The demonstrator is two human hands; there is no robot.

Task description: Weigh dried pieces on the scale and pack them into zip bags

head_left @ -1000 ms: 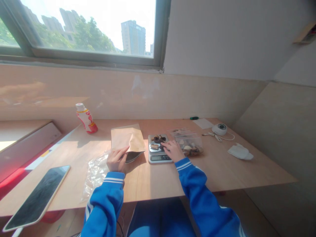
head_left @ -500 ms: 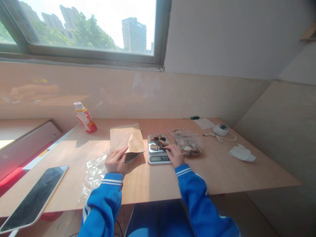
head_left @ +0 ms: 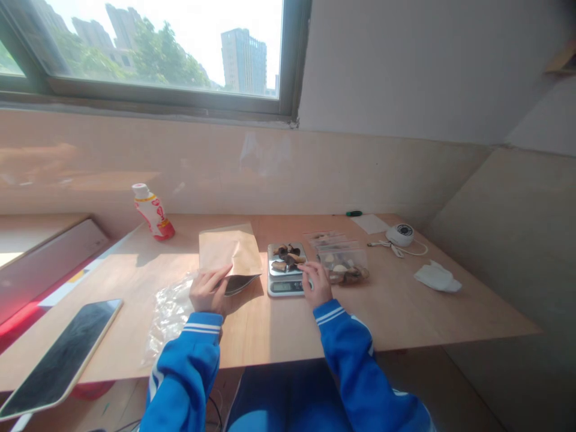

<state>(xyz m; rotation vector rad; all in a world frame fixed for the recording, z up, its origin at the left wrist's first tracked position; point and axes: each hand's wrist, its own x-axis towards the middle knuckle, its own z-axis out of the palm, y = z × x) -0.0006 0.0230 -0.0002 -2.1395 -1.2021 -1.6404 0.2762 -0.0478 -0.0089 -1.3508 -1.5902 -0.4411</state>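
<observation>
My left hand [head_left: 207, 290] grips the open mouth of a brown paper pouch [head_left: 230, 253] lying on the wooden table [head_left: 288, 324]. A small digital scale [head_left: 285, 276] stands right of the pouch, with several dark and tan dried pieces [head_left: 286, 257] on its platform. My right hand [head_left: 317, 282] rests at the scale's right front corner, fingers curled close together by the platform edge; whether they pinch a piece is unclear. A clear plastic bag [head_left: 345, 265] with more dried pieces lies just right of that hand.
A crumpled clear bag [head_left: 170, 312] lies under my left wrist. A tablet [head_left: 58, 357] sits at the front left, a red-and-white bottle [head_left: 153, 213] at the back left. A white round device with cable [head_left: 400, 235], a white cloth [head_left: 436, 278], a paper slip [head_left: 369, 224] and a green pen [head_left: 353, 213] are on the right.
My right hand has drawn back a little from over the scale's platform toward its right front corner. My left hand keeps its hold on the pouch.
</observation>
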